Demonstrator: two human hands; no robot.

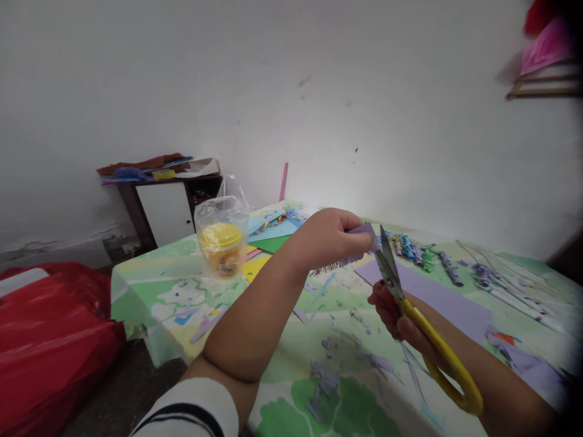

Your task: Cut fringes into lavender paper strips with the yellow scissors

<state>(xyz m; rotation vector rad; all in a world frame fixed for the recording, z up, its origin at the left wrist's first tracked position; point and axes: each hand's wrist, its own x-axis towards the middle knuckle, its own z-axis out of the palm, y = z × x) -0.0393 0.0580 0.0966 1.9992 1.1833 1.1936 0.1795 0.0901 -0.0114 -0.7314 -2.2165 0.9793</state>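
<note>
Slantwise above the table (143, 270), the scissors (427, 331) run from yellow handles at lower right to parted blades pointing up and leftward, close by the purple paper (365, 229). The right hand (403, 325) grasps them; the left hand (334, 235), wrist bent, pinches the paper, its forearm rising from lower left.

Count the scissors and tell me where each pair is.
1: yellow-handled metal scissors, in the right hand, blades parted near the fringed purple paper in the left hand. Others could lie hidden.
</note>
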